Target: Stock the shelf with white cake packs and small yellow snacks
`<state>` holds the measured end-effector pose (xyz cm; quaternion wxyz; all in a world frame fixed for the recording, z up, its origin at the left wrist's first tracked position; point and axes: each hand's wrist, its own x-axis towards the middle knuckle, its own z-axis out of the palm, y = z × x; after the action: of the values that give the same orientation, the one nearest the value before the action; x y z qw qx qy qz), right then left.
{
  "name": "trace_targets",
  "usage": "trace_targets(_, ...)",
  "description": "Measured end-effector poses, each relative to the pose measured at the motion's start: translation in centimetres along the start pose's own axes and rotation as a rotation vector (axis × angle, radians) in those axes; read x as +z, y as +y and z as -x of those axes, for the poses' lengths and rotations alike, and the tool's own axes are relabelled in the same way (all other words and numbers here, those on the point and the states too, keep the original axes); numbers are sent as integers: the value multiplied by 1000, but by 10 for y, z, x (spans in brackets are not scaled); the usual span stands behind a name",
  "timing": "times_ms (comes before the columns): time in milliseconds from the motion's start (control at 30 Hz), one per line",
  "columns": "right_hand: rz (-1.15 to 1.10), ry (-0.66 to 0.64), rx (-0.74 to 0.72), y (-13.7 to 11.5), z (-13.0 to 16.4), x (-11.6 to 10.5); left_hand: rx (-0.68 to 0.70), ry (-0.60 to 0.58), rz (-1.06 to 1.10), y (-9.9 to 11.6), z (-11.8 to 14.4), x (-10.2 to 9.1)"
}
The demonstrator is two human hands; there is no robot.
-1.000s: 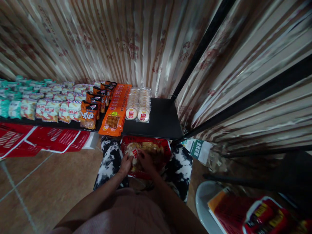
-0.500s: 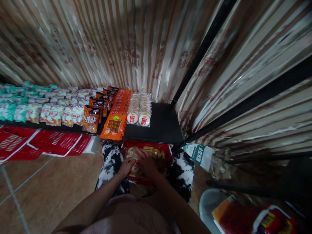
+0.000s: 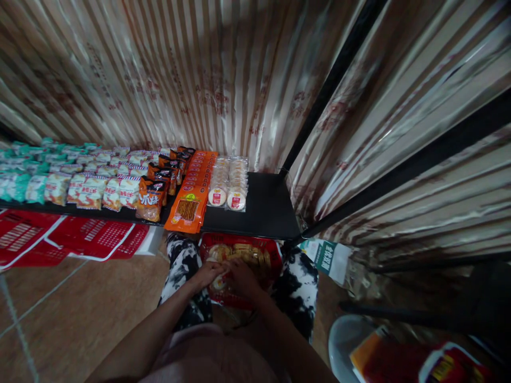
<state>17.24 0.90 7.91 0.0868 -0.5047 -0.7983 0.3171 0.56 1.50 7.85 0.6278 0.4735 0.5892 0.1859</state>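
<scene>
Plastic packets (image 3: pixel 218 283) against half-curled hands (image 3: pixel 241 274)

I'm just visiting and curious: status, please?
Left hand, right hand: close together over red container, grip unclear. Packaged snacks: inside. Black shelf beyond, not blocking.

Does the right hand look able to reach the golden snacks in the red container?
Likely yes: the right hand is over the red container, close beside the golden snacks, with nothing visible between them.
</scene>
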Motion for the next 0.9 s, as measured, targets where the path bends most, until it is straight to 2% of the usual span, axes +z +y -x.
trace_targets(100, -90, 48, 75, -2, 1, -4, 16, -72, 138, 12, 7, -6)
trace_targets(233, -291, 147, 182, -4, 2, -6, 3, -97, 310, 26, 17, -13)
trace_targets(433, -633, 233, 323, 1, -1, 4, -69, -95, 499, 29, 17, -18)
trace_targets(533, -760, 277, 362, 4, -4, 10, -33, -135, 530, 29, 19, -22)
trace_targets(767, -883, 374, 503, 3, -10, 17, 13, -102, 527, 31, 20, -21)
trace_targets(900, -880, 383, 548, 1, -12, 22, 28, -4, 498, 27, 14, -12)
